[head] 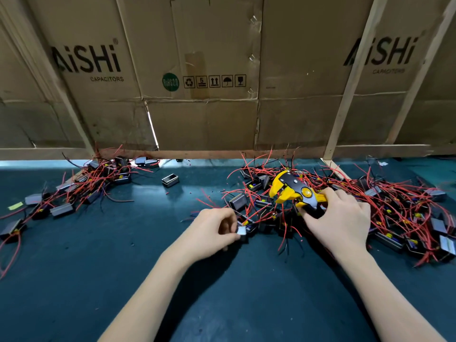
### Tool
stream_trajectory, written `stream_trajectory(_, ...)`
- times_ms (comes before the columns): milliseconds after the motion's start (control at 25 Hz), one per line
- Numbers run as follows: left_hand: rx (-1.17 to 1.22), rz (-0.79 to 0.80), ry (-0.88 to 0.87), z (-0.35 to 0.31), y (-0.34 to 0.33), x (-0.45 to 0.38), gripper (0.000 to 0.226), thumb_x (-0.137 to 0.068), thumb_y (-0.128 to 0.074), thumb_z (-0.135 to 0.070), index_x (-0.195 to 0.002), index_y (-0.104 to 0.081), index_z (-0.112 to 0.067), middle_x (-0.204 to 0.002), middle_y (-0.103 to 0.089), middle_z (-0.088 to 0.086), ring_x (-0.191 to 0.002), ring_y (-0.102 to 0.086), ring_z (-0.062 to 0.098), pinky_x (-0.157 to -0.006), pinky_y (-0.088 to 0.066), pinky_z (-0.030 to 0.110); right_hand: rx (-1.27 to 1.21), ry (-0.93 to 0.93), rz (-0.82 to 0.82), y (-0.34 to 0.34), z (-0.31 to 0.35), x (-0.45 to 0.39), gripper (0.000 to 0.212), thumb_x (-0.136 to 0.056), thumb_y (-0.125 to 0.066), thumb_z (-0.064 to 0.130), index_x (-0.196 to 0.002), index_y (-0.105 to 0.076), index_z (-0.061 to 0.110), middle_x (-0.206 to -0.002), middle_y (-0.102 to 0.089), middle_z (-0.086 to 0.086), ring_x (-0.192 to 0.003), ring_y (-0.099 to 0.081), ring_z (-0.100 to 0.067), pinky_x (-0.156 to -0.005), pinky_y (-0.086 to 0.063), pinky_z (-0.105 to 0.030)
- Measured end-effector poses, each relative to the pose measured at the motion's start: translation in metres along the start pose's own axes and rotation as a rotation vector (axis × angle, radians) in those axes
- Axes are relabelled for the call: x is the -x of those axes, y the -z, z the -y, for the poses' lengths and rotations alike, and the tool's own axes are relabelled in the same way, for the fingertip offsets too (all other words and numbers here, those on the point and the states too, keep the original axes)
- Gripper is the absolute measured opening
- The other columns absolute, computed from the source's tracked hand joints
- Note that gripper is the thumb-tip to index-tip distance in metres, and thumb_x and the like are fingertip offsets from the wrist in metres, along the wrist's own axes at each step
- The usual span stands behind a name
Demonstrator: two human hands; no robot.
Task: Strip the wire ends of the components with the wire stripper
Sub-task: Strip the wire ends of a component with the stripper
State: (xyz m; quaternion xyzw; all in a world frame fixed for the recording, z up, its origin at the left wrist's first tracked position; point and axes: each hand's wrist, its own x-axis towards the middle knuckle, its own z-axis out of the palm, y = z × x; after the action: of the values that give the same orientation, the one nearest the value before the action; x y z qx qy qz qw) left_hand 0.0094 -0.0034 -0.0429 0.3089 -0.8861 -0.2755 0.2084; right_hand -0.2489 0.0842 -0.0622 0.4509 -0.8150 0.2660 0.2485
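Head view, looking down at a dark teal table mat.

Right hand at centre right of frame, fingers curled around the handles of the yellow and black wire stripper. Stripper head aimed toward upper left, lying over the near edge of the big right pile of black boxed components with red and black wires. Whether the stripper jaws were clamped on a wire: could not tell.

Left hand just left of centre, fingers bent, thumb and fingertips pinching one small component at the left fringe of that pile. Red wire running from this component up and right toward the stripper; end hidden in the tangle.

Smaller pile of same components at middle left of frame, well apart from both hands. One lone black box lying between the two piles, upper centre of the mat. Bits of red insulation scattered near it.

Flattened cardboard boxes printed "AiSHi CAPACITORS" filling the upper half of frame behind the mat, braced by pale wooden strips.
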Motion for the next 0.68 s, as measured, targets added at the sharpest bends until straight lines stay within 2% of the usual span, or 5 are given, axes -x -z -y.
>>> stream_trajectory(160, -0.177, -0.086, -0.093, 0.008, -0.010, -0.004, 0.036, -0.084, -0.063, -0.007, -0.120, -0.058, -0.011, -0.112, -0.065, 0.001, -0.104, -0.058, 0.017, -0.093, -0.044, 0.033, 0.019, 0.012, 0.039, 0.001, 0.002, 0.002, 0.053, -0.071, -0.073, 0.058, -0.090, -0.064, 0.010, -0.084, -0.064, -0.007, -0.086, -0.060, -0.032, -0.077, -0.033, -0.040)
stream_trajectory(240, -0.163, -0.132, -0.088, 0.015, 0.000, -0.005, 0.032, -0.085, -0.064, -0.008, -0.117, -0.063, -0.012, -0.112, -0.068, 0.000, -0.106, -0.061, 0.017, -0.097, -0.045, 0.035, 0.021, 0.010, 0.047, 0.002, 0.002, 0.003, 0.051, -0.072, -0.074, 0.058, -0.090, -0.063, 0.011, -0.084, -0.064, -0.006, -0.086, -0.060, -0.032, -0.077, -0.032, -0.040)
stream_trajectory(360, 0.022, -0.569, 0.074, 0.031, 0.036, -0.008, 0.018, -0.083, -0.064, -0.002, -0.094, -0.071, -0.015, -0.095, -0.071, -0.002, -0.094, -0.064, 0.017, -0.092, -0.046, 0.029, 0.003, 0.013, 0.033, 0.003, 0.001, 0.002, 0.048, -0.070, -0.077, 0.054, -0.089, -0.064, 0.011, -0.083, -0.064, -0.006, -0.085, -0.060, -0.032, -0.076, -0.031, -0.039)
stream_trajectory(480, -0.144, -0.901, 0.443, 0.071, 0.083, -0.010, 0.018, -0.085, -0.062, -0.008, -0.101, -0.069, -0.011, -0.114, -0.064, 0.014, -0.113, -0.052, 0.034, -0.097, -0.039, 0.037, -0.017, 0.034, 0.040, 0.002, 0.001, 0.001, 0.046, -0.069, -0.079, 0.050, -0.089, -0.064, 0.011, -0.082, -0.064, -0.007, -0.084, -0.061, -0.033, -0.075, -0.031, -0.039)
stream_trajectory(680, -0.552, -0.484, 0.963, 0.144, 0.130, 0.006, 0.044, -0.089, -0.061, -0.027, -0.124, -0.054, -0.002, -0.137, -0.042, 0.027, -0.129, -0.036, 0.042, -0.106, -0.033, 0.045, -0.008, 0.080, 0.049, -0.003, -0.001, 0.002, 0.046, -0.064, -0.083, 0.046, -0.089, -0.066, 0.011, -0.081, -0.066, -0.008, -0.082, -0.062, -0.033, -0.074, -0.033, -0.040)
